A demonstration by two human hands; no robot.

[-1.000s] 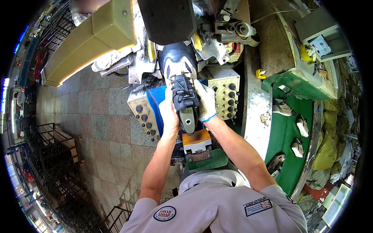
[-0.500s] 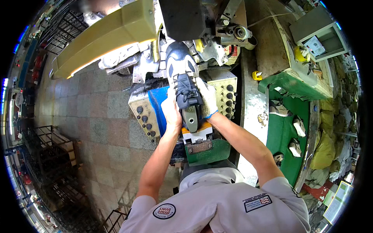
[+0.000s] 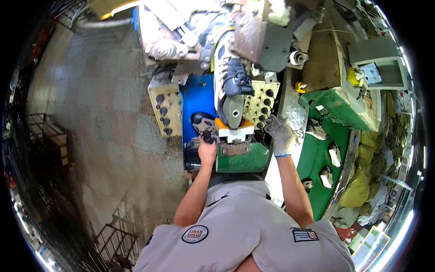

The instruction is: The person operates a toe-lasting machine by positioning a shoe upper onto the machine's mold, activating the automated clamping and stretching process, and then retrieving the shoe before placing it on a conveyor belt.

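Observation:
A black and pale lace-up shoe (image 3: 235,75) on a grey-green shoe last (image 3: 234,111) stands in the machine, its toe partly under metal parts. Below and to its left, my bare left hand (image 3: 207,152) grips the near end of another shoe (image 3: 204,128), dark with grey-brown patches. My fingers are partly hidden behind that shoe. My right hand (image 3: 281,131), in a pale knit glove with a blue cuff, is apart from the clamped shoe. Its fingers are spread and hold nothing, beside the metal ledge (image 3: 292,111).
Panels of dark knobs flank the machine, left (image 3: 164,109) and right (image 3: 262,102). An orange and white block (image 3: 233,131) sits above a green housing (image 3: 242,158). Several shoes lie on a green belt (image 3: 324,195) at right. Wire racks (image 3: 120,242) stand on the tiled floor at left.
Both hands have come off the shoe in the machine. My left hand has dropped down-left and now grips another shoe; my right has moved right. Machine parts now cover the first shoe's toe.

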